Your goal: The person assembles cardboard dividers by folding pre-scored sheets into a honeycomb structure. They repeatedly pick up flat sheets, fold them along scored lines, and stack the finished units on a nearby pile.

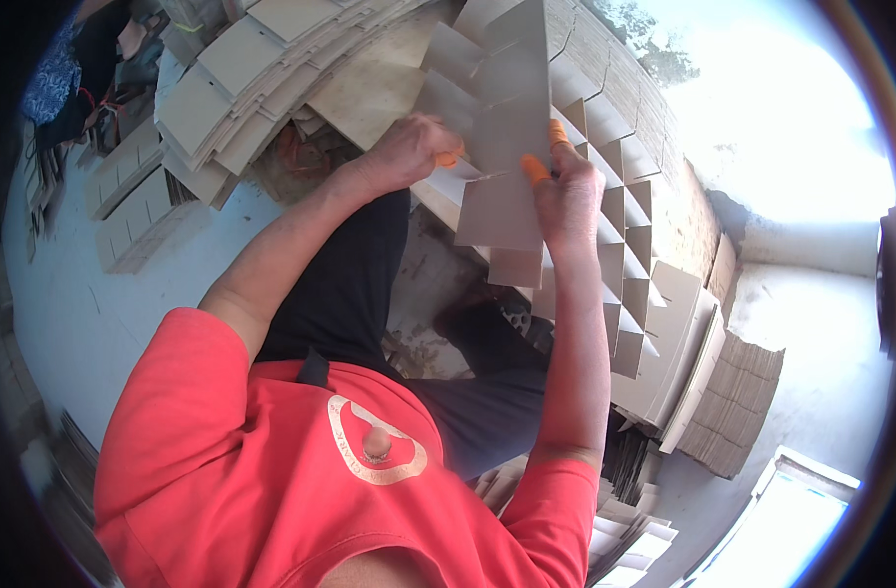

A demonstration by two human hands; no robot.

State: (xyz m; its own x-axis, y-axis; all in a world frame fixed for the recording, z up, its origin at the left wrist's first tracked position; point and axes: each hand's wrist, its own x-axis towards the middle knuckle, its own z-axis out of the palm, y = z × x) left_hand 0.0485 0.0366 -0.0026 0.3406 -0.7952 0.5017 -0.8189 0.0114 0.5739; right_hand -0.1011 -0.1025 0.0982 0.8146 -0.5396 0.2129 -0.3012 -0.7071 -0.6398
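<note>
At the lower edge, nearest the camera: red T-shirt [271, 480] bearing 1 printed emblem [377, 447], a pale rounded ring with small curved lettering; its print is the clearest writing in view. Beyond it, dark trousers [335, 284], knees apart.

Above the knees, 2 bare hands at work. Left hand [415, 154]: fingers curled in narrowly, an orange finger cover [451, 157] beside pale crosspieces; cannot tell whether it pinches any. Right hand [570, 191]: holding the right edge of a long cardboard panel [507, 127], orange-covered thumb on its face, another orange-covered finger at the edge.

Panel location: upper centre, between the hands, with crosspieces projecting to its left. Just right of it, a cardboard divider grid [614, 225] with open cells, partly behind the right forearm.

Farther out: tan table [389, 73], partly hidden by the work. Upper left, overlapping piles of flat cardboard sheets [237, 73]; below these, slotted cardboard pieces [129, 186] on the pale floor [66, 294]. Right side, leaning cardboard sheets [663, 353] beside a brown bundle [732, 407]. Farthest right, whitish wall [791, 304], brightly lit.
</note>
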